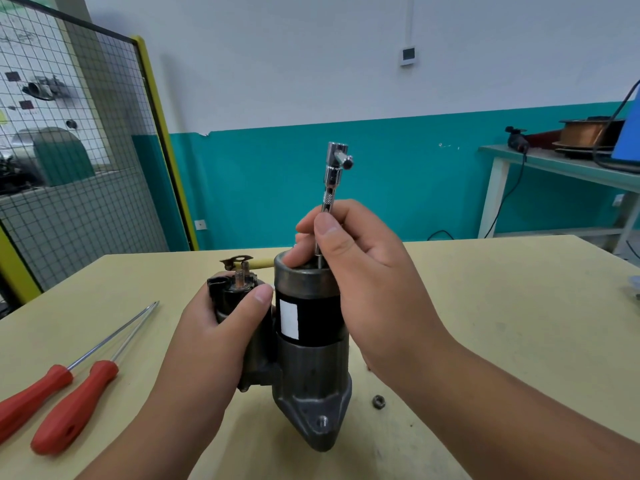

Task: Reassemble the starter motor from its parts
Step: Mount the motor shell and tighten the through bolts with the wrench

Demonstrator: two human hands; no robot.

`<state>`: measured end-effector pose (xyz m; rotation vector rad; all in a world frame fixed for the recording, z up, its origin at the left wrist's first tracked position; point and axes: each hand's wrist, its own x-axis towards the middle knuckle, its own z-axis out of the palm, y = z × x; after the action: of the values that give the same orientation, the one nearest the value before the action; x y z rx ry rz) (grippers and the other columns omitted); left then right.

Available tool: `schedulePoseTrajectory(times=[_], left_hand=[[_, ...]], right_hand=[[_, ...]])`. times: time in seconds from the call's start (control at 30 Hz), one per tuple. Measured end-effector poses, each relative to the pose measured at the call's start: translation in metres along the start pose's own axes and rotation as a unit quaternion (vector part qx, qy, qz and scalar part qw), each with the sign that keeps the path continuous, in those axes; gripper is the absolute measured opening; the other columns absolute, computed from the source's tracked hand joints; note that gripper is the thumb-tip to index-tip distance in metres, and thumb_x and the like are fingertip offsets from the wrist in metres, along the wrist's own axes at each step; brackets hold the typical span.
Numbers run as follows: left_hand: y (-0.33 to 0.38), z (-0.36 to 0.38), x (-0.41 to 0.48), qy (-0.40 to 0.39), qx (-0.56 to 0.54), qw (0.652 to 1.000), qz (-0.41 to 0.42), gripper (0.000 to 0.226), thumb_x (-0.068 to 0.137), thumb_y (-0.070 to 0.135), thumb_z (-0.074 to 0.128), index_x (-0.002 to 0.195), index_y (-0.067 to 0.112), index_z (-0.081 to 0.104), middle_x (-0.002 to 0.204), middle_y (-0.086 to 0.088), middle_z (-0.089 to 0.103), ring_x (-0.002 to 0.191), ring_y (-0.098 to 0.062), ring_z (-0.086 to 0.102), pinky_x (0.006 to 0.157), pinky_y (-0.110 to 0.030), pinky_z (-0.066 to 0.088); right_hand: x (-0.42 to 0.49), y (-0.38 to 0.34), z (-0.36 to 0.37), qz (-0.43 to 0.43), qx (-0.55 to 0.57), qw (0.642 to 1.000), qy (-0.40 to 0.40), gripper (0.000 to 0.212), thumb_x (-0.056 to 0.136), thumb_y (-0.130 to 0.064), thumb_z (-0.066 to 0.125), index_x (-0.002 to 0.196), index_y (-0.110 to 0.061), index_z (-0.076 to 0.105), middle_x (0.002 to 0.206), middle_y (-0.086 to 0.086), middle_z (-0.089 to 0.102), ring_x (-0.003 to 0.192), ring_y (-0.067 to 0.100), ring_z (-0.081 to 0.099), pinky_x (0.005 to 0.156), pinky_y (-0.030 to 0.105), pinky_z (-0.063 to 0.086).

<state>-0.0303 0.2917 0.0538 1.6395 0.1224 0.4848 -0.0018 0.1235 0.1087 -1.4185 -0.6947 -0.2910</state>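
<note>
Upright on the pale table (502, 306) stands the starter motor (318, 317), mounting flange down and facing the camera, its open upper end toward the far wall. Hard against the motor's left side sits its solenoid (230, 296), with a threaded stud on top, and the left hand (218, 330) wraps round it, thumb laid across the near face and touching the motor's black casing. Above the motor's top rim the right hand (363, 271) pinches the thin shaft of a chrome socket driver (335, 174) between thumb and fingers. The driver stands nearly vertical, its cross-handled head well above the motor and its lower end dropping inside the motor's top rim; what it meets in there is hidden by the fingers. A yellow-sleeved lead (258, 262) with a metal tag runs from behind the solenoid to the motor's upper left edge. On the table just right of the motor's flange lies a small nut (379, 401), apart from the casing. Well to the motor's left lie a red-handled screwdriver (74, 407) and a second screwdriver (33, 393), side by side, their blades pointing away toward the far left. Behind the motor to the left rises a mesh guard (104, 150) with a yellow frame, and far off to its right a green bench (554, 164) carries a spool of copper wire (585, 133).
</note>
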Motion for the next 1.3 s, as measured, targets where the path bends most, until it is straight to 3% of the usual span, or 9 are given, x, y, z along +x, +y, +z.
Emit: schedulePoseTrajectory(times=[0.17, 0.3, 0.4, 0.5, 0.6, 0.7, 1.0, 1.1, 1.3], left_hand=[[0.0, 0.0003, 0.0006, -0.001, -0.002, 1.0, 0.002, 0.049, 0.061, 0.076, 0.07, 0.099, 0.046, 0.073, 0.094, 0.002, 0.081, 0.084, -0.031, 0.08, 0.046, -0.04, 0.057], [0.0002, 0.0008, 0.0007, -0.001, -0.016, 1.0, 0.003, 0.051, 0.06, 0.074, 0.072, 0.103, 0.046, 0.074, 0.099, 0.003, 0.082, 0.092, -0.027, 0.08, 0.068, -0.061, 0.066], [0.0015, 0.001, -0.0004, 0.0, -0.016, 1.0, 0.0, 0.052, 0.058, 0.075, 0.072, 0.102, 0.048, 0.073, 0.098, 0.004, 0.082, 0.091, -0.028, 0.081, 0.062, -0.056, 0.066], [0.0007, 0.0007, -0.0006, 0.003, -0.018, 1.0, -0.001, 0.05, 0.06, 0.073, 0.073, 0.101, 0.045, 0.074, 0.098, 0.001, 0.081, 0.092, -0.035, 0.079, 0.062, -0.069, 0.063], [0.0015, 0.0007, -0.0006, 0.006, -0.026, 1.0, -0.003, 0.051, 0.059, 0.074, 0.075, 0.102, 0.045, 0.075, 0.1, 0.001, 0.081, 0.096, -0.035, 0.079, 0.067, -0.07, 0.063], [0.0023, 0.001, -0.0007, 0.005, -0.025, 1.0, -0.003, 0.05, 0.06, 0.074, 0.074, 0.101, 0.045, 0.075, 0.1, 0.0, 0.081, 0.094, -0.036, 0.079, 0.065, -0.073, 0.062], [0.0026, 0.0018, -0.0013, 0.001, -0.021, 1.0, -0.002, 0.052, 0.058, 0.077, 0.073, 0.102, 0.049, 0.074, 0.1, 0.004, 0.081, 0.095, -0.033, 0.079, 0.063, -0.062, 0.065], [0.002, 0.0015, -0.0013, 0.005, -0.002, 1.0, -0.001, 0.049, 0.059, 0.078, 0.069, 0.1, 0.05, 0.072, 0.094, 0.004, 0.081, 0.085, -0.033, 0.08, 0.05, -0.046, 0.06], [0.0029, 0.0015, -0.0014, 0.002, -0.007, 1.0, 0.002, 0.052, 0.059, 0.076, 0.07, 0.101, 0.048, 0.073, 0.096, 0.004, 0.081, 0.086, -0.028, 0.08, 0.055, -0.05, 0.064]], right_hand=[[0.0003, 0.0011, -0.0015, 0.008, 0.015, 1.0, -0.002, 0.025, 0.105, -0.041, 0.042, 0.099, -0.035, 0.066, 0.088, -0.005, 0.076, 0.094, 0.014, 0.071, 0.083, 0.028, 0.054], [-0.0003, 0.0001, 0.0008, -0.011, 0.003, 1.0, 0.004, 0.021, 0.105, -0.042, 0.046, 0.096, -0.032, 0.063, 0.086, -0.007, 0.075, 0.088, 0.011, 0.071, 0.078, 0.022, 0.056], [0.0, 0.0001, 0.0005, -0.009, 0.009, 1.0, 0.004, 0.022, 0.104, -0.042, 0.047, 0.096, -0.031, 0.064, 0.086, -0.006, 0.076, 0.087, 0.009, 0.07, 0.08, 0.019, 0.055], [-0.0002, 0.0013, -0.0015, 0.006, 0.021, 1.0, -0.005, 0.024, 0.105, -0.041, 0.044, 0.099, -0.035, 0.067, 0.089, -0.004, 0.077, 0.093, 0.009, 0.07, 0.08, 0.019, 0.054], [0.0, 0.0, -0.0021, 0.012, 0.013, 1.0, -0.009, 0.025, 0.105, -0.041, 0.043, 0.1, -0.035, 0.067, 0.09, -0.006, 0.077, 0.094, 0.009, 0.071, 0.081, 0.015, 0.054], [0.0014, -0.0003, -0.0021, 0.02, 0.005, 1.0, -0.011, 0.023, 0.103, -0.045, 0.045, 0.099, -0.035, 0.066, 0.09, -0.007, 0.077, 0.092, 0.01, 0.072, 0.079, 0.022, 0.058], [0.0014, -0.0015, -0.0027, 0.019, 0.021, 1.0, -0.01, 0.021, 0.102, -0.043, 0.051, 0.1, -0.033, 0.068, 0.087, -0.008, 0.076, 0.091, 0.005, 0.07, 0.081, 0.01, 0.052], [0.0009, -0.0013, -0.0042, 0.031, 0.03, 0.999, -0.018, 0.024, 0.102, -0.043, 0.047, 0.103, -0.035, 0.07, 0.088, -0.007, 0.076, 0.092, 0.008, 0.071, 0.08, 0.016, 0.056], [0.0012, -0.0026, -0.0035, 0.038, 0.021, 0.999, -0.014, 0.023, 0.101, -0.044, 0.045, 0.097, -0.036, 0.067, 0.089, -0.006, 0.077, 0.092, 0.012, 0.072, 0.082, 0.028, 0.058]])
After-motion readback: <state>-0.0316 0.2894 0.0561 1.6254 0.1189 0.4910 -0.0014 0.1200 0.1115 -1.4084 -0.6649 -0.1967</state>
